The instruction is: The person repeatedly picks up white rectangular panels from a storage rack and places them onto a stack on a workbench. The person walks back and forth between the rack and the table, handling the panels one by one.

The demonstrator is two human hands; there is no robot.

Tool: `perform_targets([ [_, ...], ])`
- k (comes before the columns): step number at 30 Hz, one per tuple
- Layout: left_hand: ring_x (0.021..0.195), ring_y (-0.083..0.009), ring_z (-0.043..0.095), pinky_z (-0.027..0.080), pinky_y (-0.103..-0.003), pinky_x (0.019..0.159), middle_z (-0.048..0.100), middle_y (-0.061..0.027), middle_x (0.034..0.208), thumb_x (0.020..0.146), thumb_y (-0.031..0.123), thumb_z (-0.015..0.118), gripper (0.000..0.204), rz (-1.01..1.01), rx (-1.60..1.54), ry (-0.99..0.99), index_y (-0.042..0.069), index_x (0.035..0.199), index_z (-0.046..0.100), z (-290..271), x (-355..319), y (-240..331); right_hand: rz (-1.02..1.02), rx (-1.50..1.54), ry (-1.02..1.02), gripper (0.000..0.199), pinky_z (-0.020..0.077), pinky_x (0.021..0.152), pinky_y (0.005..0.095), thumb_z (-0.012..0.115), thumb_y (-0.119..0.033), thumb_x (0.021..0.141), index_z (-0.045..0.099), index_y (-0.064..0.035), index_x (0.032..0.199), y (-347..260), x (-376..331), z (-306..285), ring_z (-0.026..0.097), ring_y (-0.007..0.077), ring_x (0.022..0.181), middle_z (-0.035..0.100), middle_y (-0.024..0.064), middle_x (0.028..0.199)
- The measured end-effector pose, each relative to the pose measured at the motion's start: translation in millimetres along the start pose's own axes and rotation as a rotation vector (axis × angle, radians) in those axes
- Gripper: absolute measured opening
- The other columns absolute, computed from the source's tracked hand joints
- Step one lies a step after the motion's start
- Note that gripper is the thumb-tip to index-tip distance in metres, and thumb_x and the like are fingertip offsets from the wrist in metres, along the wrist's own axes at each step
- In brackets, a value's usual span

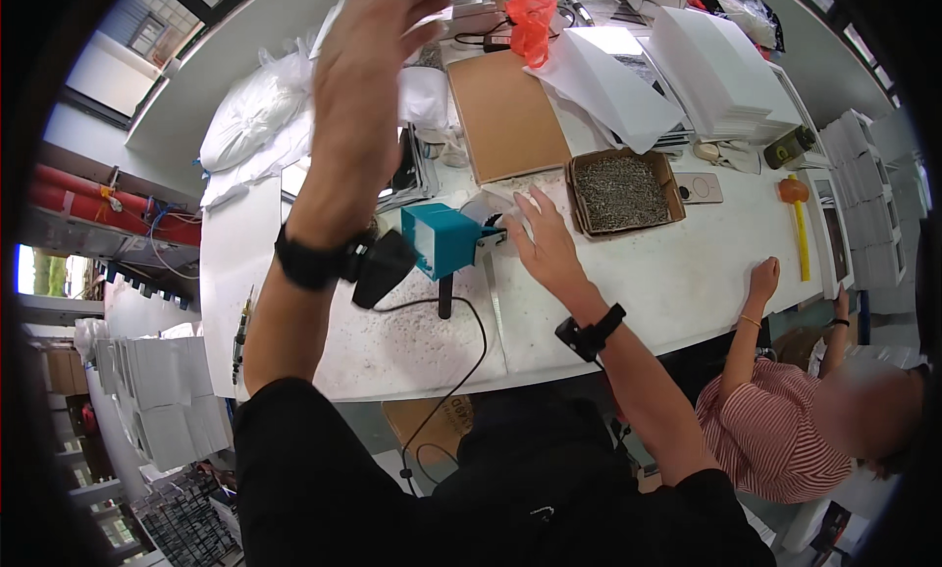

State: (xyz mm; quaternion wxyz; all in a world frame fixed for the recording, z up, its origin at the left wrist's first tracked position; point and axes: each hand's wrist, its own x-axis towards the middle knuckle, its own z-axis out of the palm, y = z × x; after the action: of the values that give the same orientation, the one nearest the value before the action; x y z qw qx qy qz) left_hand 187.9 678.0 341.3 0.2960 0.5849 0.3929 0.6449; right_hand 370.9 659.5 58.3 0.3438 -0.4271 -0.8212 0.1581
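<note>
My left hand (368,86) is raised high over the far left part of the table, its fingers stretched out and partly cut off by the upper edge; it holds nothing I can see. My right hand (545,248) is low over the middle with fingers spread, beside the metal bracket of a teal box-shaped device (453,240). Whether the fingertips touch that bracket I cannot tell. The device stands on a dark stem, and a black cable runs near it. Just beyond my right hand sits an open cardboard box (677,189) of small grey pieces (620,191).
A brown board (508,116), white sheets (613,91) and a red plastic bag (531,23) lie at the back. White bags (260,111) fill the back left. A yellow-handled tool (803,238) lies at right, near another person (775,430). A thin tool (241,336) lies at the left edge.
</note>
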Motion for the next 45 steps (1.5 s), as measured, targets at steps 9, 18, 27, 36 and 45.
perform_targets([
  [9,0.137,-0.0381,0.047,0.036,-0.042,0.114,0.047,-0.0305,0.145,0.103,0.042,0.053,0.071,-0.785,0.606,0.204,-0.009,0.150,0.035,-112.2,-325.1,-149.3,-0.006,0.026,-0.272,0.043,0.0540,0.095,0.0420,0.067,-0.020,0.095,0.058,0.0018,0.131,25.6,-9.6,19.2,0.063,0.0384,0.115,0.054,0.0213,0.144],
  [18,0.086,-0.0375,0.061,0.050,-0.043,0.077,0.062,-0.0177,0.096,0.097,0.021,0.064,0.043,-0.449,0.780,-0.141,0.003,0.135,0.057,-76.2,-255.4,-181.6,0.070,0.228,-0.169,0.046,0.0597,0.083,0.0355,0.069,0.003,0.090,0.055,0.0001,0.133,56.3,-31.9,30.6,0.071,0.0298,0.098,0.064,0.0215,0.125],
  [27,0.080,-0.0377,0.062,0.049,-0.043,0.072,0.063,-0.0190,0.093,0.095,0.018,0.065,0.039,-0.521,0.834,-0.227,0.005,0.131,0.063,-29.5,-221.5,-155.8,0.155,0.342,-0.174,0.041,0.0581,0.081,0.0363,0.066,0.001,0.092,0.057,0.0004,0.132,74.2,-60.0,14.1,0.072,0.0310,0.096,0.069,0.0218,0.113],
  [36,0.064,-0.0178,0.067,0.055,-0.034,0.057,0.067,-0.0136,0.080,0.099,0.022,0.062,0.047,-0.841,0.539,0.016,-0.003,0.138,0.056,56.8,-254.3,-144.4,0.363,0.493,-0.308,0.034,0.0572,0.086,0.0385,0.064,-0.017,0.096,0.065,0.0027,0.124,86.9,-124.5,-70.9,0.072,0.0347,0.096,0.069,0.0227,0.119],
  [45,0.062,-0.0137,0.063,0.053,-0.029,0.050,0.063,-0.0092,0.083,0.101,0.022,0.058,0.042,-0.815,0.440,0.042,-0.004,0.134,0.051,156.2,-316.1,-112.0,0.441,0.603,-0.250,0.031,0.0562,0.086,0.0361,0.062,-0.018,0.099,0.067,-0.0012,0.124,62.2,-173.9,-170.1,0.072,0.0305,0.094,0.071,0.0202,0.110],
])
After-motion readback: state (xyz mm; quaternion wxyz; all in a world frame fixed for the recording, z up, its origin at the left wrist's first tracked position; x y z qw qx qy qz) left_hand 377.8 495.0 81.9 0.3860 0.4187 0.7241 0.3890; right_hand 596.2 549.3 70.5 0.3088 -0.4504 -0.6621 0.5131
